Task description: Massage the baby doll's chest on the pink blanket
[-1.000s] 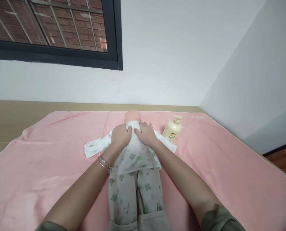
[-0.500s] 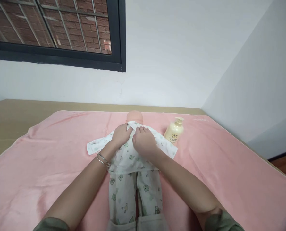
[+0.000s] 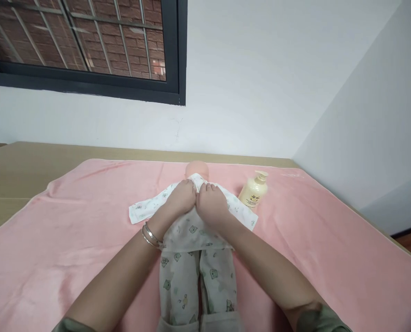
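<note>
A doll [image 3: 196, 169] lies on a pink blanket, only the top of its head showing beyond the collar. It wears a white printed baby shirt [image 3: 193, 230], sleeves spread to both sides, and matching pants [image 3: 181, 286]. My left hand [image 3: 183, 196] is closed on the shirt front just below the collar, two bangles on its wrist. Right beside it, my right hand [image 3: 212, 203] is curled closed on the same part of the shirt. The knuckles nearly touch, and what lies under the fingertips is hidden.
A cream pump bottle [image 3: 254, 191] stands by the shirt's right sleeve. The pink blanket [image 3: 88, 240] covers most of the wooden table [image 3: 19, 170]. Behind are a white wall [image 3: 243, 92] and a dark-framed barred window [image 3: 174, 55].
My left hand has shifted right and curled its fingers, closing the gap to my right hand. The whole view has shifted slightly.
</note>
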